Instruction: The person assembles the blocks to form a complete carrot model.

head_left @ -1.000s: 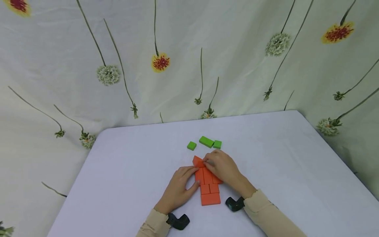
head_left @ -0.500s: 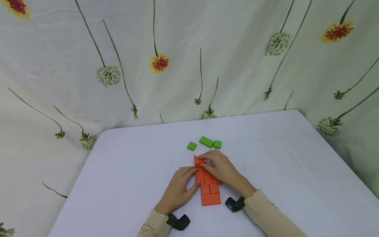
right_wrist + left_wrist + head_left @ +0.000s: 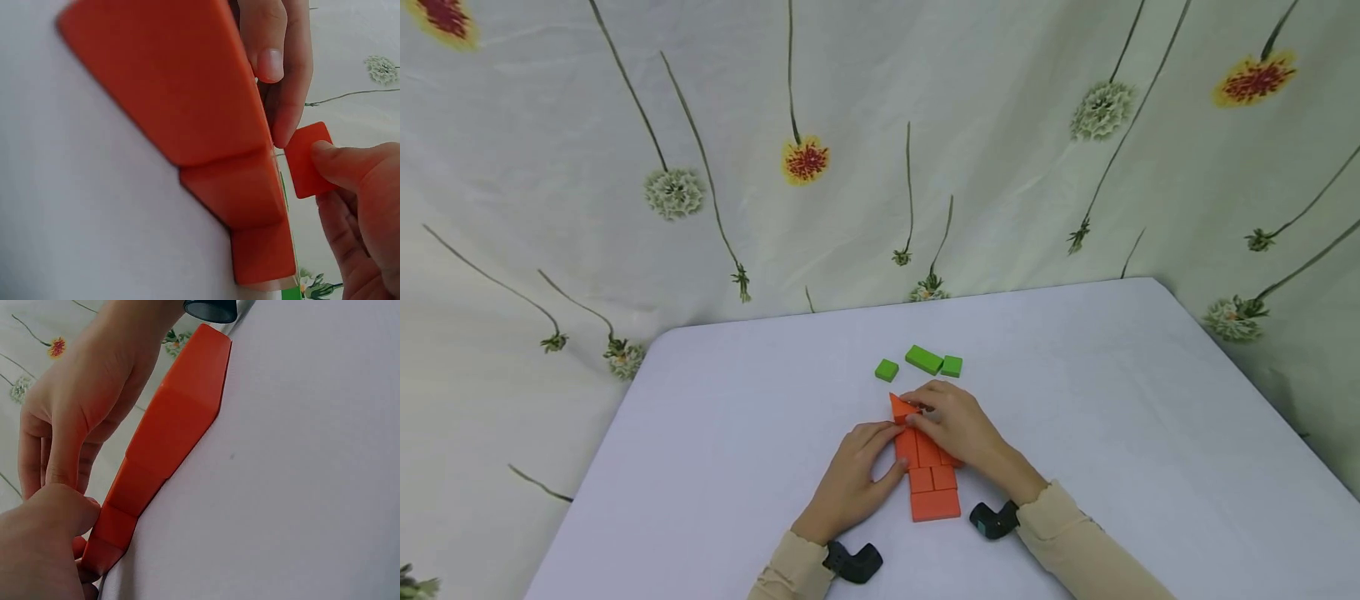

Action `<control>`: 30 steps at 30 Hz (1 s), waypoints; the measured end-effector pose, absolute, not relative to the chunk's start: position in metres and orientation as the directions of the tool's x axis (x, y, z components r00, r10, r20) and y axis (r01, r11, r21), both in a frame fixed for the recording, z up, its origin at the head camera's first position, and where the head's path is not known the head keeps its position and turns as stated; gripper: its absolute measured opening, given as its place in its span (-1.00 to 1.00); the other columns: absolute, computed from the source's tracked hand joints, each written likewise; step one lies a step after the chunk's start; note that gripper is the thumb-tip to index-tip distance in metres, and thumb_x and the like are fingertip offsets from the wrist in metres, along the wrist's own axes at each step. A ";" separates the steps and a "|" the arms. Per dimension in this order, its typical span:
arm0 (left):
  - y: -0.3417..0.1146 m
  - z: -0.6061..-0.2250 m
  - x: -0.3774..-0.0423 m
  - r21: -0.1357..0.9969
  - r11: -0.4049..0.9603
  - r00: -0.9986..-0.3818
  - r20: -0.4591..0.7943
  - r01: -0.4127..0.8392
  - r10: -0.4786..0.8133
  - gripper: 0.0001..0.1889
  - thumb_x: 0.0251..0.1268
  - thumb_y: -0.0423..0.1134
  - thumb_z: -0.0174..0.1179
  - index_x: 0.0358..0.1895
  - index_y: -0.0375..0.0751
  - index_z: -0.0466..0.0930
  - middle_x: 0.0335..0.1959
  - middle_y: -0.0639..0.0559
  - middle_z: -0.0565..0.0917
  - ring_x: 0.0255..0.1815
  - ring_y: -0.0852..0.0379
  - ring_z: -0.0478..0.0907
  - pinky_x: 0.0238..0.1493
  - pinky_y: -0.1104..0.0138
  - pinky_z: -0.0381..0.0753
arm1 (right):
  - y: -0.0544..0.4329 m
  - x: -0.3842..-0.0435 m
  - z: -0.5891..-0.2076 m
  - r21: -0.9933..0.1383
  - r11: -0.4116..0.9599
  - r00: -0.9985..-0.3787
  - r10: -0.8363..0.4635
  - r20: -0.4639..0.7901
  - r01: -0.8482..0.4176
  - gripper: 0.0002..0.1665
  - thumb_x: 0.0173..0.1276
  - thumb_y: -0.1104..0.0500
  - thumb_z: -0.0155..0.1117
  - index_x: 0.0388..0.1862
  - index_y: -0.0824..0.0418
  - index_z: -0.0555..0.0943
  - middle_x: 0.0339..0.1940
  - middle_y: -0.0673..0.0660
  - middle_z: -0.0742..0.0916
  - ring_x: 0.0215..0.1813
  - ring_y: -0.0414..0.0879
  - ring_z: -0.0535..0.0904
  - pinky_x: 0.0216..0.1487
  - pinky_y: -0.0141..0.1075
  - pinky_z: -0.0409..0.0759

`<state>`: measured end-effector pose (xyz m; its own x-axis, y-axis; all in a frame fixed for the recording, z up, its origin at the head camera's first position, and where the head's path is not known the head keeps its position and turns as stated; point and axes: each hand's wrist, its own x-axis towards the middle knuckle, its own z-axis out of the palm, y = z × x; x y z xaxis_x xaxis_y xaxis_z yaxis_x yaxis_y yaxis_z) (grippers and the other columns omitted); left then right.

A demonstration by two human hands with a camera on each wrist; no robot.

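Observation:
Flat orange blocks [image 3: 935, 504] lie packed together on the table, their side edges showing as a stepped orange wall [image 3: 169, 419] in the left wrist view. At their far end, my right hand [image 3: 958, 421] pinches a small orange triangular block [image 3: 898, 407] between thumb and fingers. In the right wrist view, the right thumb [image 3: 340, 164] presses one flat face of that block [image 3: 301, 165]. Along the left side of the arrangement, my left hand [image 3: 850, 479] rests with thumb and index finger spread, their tips touching the orange blocks. The right hand hides part of the upper blocks.
Beyond the orange blocks lie a small green block [image 3: 887, 370], a longer green block [image 3: 923, 359] and another small green one [image 3: 952, 367]. The white table [image 3: 737, 400] ends at a flower-patterned cloth [image 3: 1000, 150]. Black devices [image 3: 856, 564] sit at both wrists.
The right hand has turned the orange triangular block and shifted its fingers slightly left over it; its point now faces up-left. The left hand has stayed in place.

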<state>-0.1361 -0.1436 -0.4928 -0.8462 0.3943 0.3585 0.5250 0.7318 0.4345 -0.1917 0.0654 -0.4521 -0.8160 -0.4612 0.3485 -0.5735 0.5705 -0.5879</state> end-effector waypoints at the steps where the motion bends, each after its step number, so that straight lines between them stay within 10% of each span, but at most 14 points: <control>1: -0.143 -0.493 -0.136 0.435 0.732 -0.847 0.356 0.525 0.395 -0.50 0.45 -0.04 0.28 0.35 -0.14 0.56 0.29 0.04 0.61 0.33 0.09 0.50 0.37 0.10 0.54 | 0.066 -0.191 -0.452 -0.595 0.560 -0.814 -0.454 0.361 -0.576 -0.61 0.33 0.23 0.49 0.15 0.14 0.75 -0.05 0.04 0.76 -0.08 -0.13 0.71 -0.02 -0.27 0.73; 30: -0.143 -0.490 -0.135 0.459 0.726 -0.856 0.340 0.513 0.389 -0.52 0.46 -0.03 0.27 0.35 -0.12 0.57 0.29 0.02 0.61 0.33 0.07 0.50 0.38 0.08 0.53 | 0.108 -0.156 -0.431 -0.656 0.399 -0.746 -0.528 0.407 -0.641 -0.61 0.31 0.26 0.49 0.13 0.14 0.76 -0.07 0.00 0.72 -0.20 -0.27 0.56 -0.28 -0.36 0.65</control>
